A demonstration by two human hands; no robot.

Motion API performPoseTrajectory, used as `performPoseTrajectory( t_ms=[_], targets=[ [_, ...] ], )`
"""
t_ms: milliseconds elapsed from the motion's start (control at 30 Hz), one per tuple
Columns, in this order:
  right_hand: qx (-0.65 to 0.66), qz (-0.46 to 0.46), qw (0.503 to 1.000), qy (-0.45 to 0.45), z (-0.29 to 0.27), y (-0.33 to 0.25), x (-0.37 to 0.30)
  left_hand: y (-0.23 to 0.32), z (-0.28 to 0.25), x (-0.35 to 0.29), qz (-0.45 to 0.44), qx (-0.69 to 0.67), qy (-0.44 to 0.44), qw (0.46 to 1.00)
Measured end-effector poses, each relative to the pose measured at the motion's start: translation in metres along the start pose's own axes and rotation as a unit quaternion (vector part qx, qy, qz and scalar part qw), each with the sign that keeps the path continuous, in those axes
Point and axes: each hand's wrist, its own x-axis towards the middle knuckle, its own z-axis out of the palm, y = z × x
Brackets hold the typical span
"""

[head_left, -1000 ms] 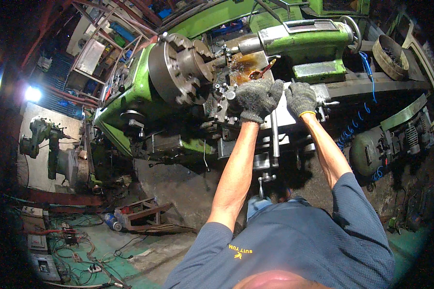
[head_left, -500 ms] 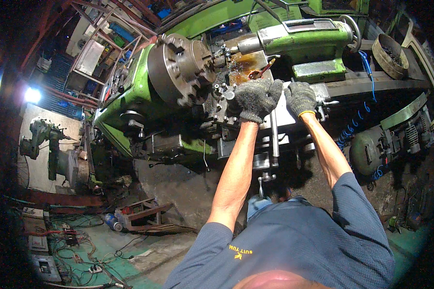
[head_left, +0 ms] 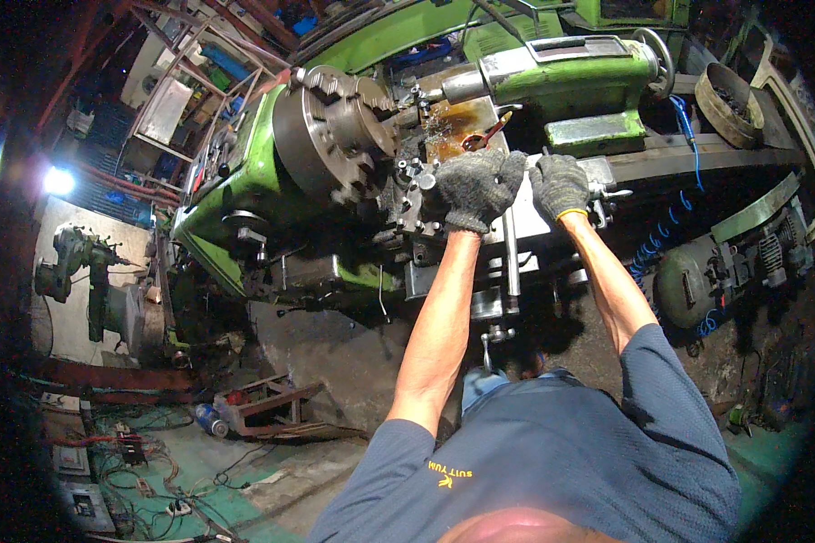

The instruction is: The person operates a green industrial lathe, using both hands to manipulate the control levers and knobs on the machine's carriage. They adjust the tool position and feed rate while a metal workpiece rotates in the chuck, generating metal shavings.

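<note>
My left hand [head_left: 478, 188], in a grey knitted glove, is closed beside the tool post [head_left: 417, 176] of a green lathe. Its fingertips are hidden, so what they grip does not show. To its right, my right hand [head_left: 560, 185], gloved alike with a yellow cuff, is curled over the edge of a bright flat plate [head_left: 532, 217]. A small dark tip pokes up by its fingers; its kind cannot be made out. Below the left hand a bare steel bar [head_left: 512, 258] points toward me. A brush with a reddish handle [head_left: 491, 136] lies just beyond the hands, on the oily carriage.
The big jawed chuck [head_left: 335, 136] is left of my left hand, its lower jaw blurred. Beyond the hands stands the green tailstock [head_left: 575, 81]. A round pan [head_left: 732, 104] sits at far right, near a coiled blue air hose [head_left: 666, 231] and a compressor [head_left: 697, 285].
The chuck's jaws look to stand at a slightly different angle. Both hands keep nearly the same place and grip; the whole view has shifted a little.
</note>
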Motion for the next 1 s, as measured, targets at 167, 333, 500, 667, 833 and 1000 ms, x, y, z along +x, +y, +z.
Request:
performPoseTrajectory(
  t_ms=[167,333,500,667,833,1000],
  targets=[
    [-0.004,-0.001,1.0,-0.004,-0.0017,0.0004,0.0007,0.0015,-0.0008,0.0004,0.002,-0.005,0.004,1.0],
    [0.013,-0.005,1.0,0.005,0.0026,0.0032,0.0008,0.0038,-0.0014,0.0005,0.0,-0.012,0.016,1.0],
    [0.021,-0.011,1.0,0.012,0.0036,0.0027,0.0003,0.0034,-0.0036,0.0015,0.017,0.012,0.025,0.999],
    [0.028,-0.012,0.999,0.019,0.0046,0.0045,0.0002,0.0056,-0.006,0.0028,0.014,0.018,0.012,1.0],
    [0.021,-0.012,1.0,0.013,0.0066,0.0069,0.0019,0.0066,-0.0063,0.0044,0.014,-0.004,0.015,1.0],
    [0.001,-0.006,1.0,-0.013,-0.0009,0.0015,0.0023,-0.0005,0.0011,0.0003,0.019,0.02,0.018,0.999]
  ],
)
